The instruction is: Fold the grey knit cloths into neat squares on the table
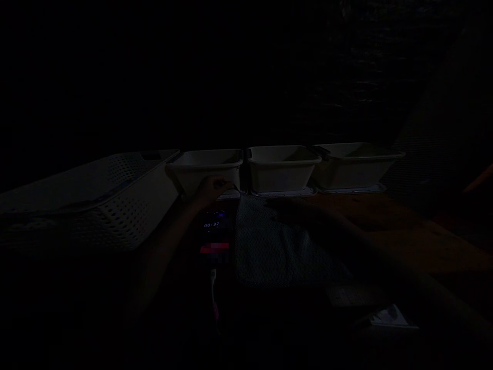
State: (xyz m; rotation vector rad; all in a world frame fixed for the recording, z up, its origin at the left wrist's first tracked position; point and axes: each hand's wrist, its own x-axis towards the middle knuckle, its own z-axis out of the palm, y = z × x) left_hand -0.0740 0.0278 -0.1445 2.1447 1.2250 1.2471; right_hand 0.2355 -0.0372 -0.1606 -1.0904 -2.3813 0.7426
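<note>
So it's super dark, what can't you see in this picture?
- Head view, left hand: too dark to tell what it is touching by the left tub.
- Right hand: a dim shape over the cloth; its grip cannot be told.
- Phone: only its timer shows.
- Perforated basket: contents lost in shadow.
- Upper half: all black.

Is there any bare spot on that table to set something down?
Yes: the bare wooden table in front of the right-hand tub, right of the grey cloth. It is crowded around the left hand, between basket, phone and cloth.
</note>
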